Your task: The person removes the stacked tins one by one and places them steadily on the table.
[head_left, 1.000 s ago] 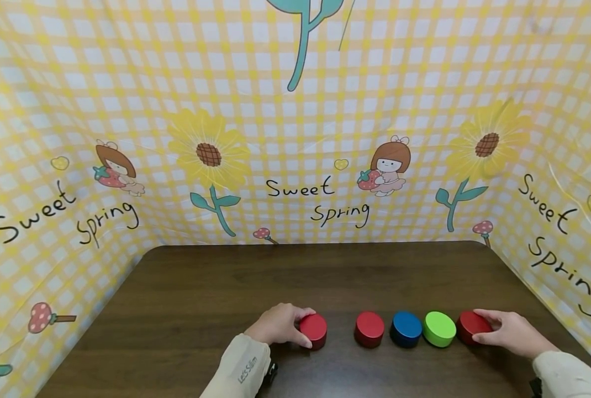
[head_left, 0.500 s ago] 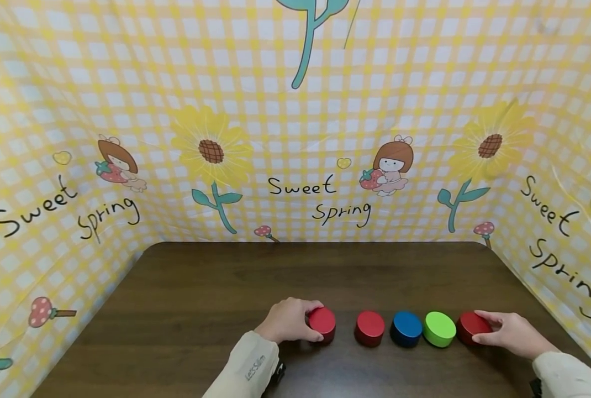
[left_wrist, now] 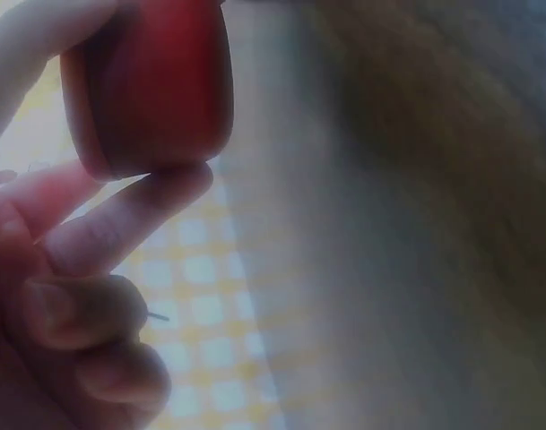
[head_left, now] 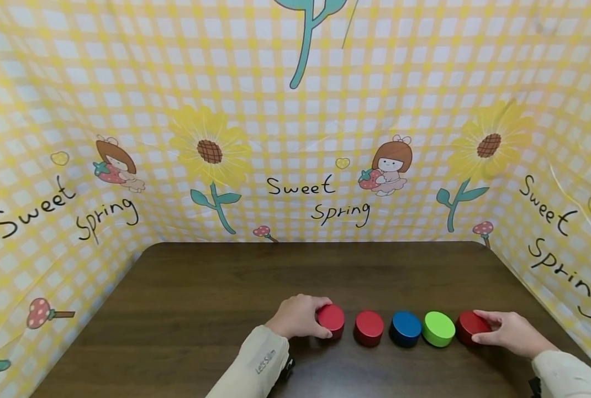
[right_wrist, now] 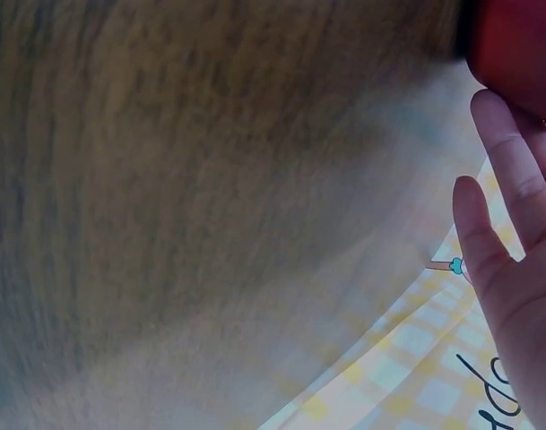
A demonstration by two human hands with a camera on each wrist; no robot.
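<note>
My left hand (head_left: 299, 317) pinches a red round cylinder (head_left: 331, 321) between thumb and fingers. In the left wrist view that red cylinder (left_wrist: 160, 85) shows its side, with fingertips against its lower edge. Just right of it in the head view stands a second red cylinder (head_left: 369, 328), then a blue cylinder (head_left: 405, 329) and a lime green cylinder (head_left: 438, 329). At the right end of this row my right hand (head_left: 513, 333) grips a darker red cylinder (head_left: 471, 327), which stands close against the green one. Its side also shows in the right wrist view.
The cylinders are on a dark brown wooden table (head_left: 201, 287). A yellow checked cloth (head_left: 295, 127) with printed flowers and lettering rises behind the table and along both sides.
My left hand has carried the red cylinder to the right and slightly away from me, narrowing the gap to the second red one. My right hand and the other cylinders have stayed put.
</note>
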